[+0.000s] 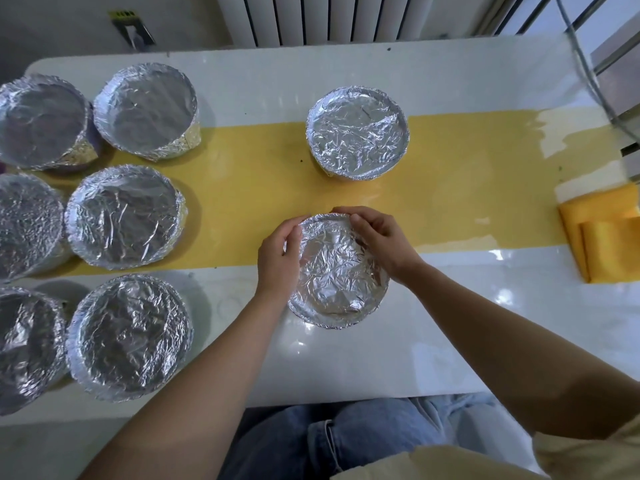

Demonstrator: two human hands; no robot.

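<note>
A round bowl lined with crinkled foil (337, 282) stands on the white table in front of me, near the edge of the yellow strip. My left hand (278, 258) grips its left rim, fingers curled over the foil edge. My right hand (379, 239) pinches the foil at the far right rim, fingers bent over the edge. A second foil-lined bowl (356, 133) stands farther back on the yellow strip, apart from both hands.
Several foil-lined bowls (126, 216) are grouped at the left of the table (485, 341). A folded yellow cloth (602, 233) lies at the right edge. A radiator (329, 19) stands behind the table. My knees in jeans (346, 438) are below the near edge.
</note>
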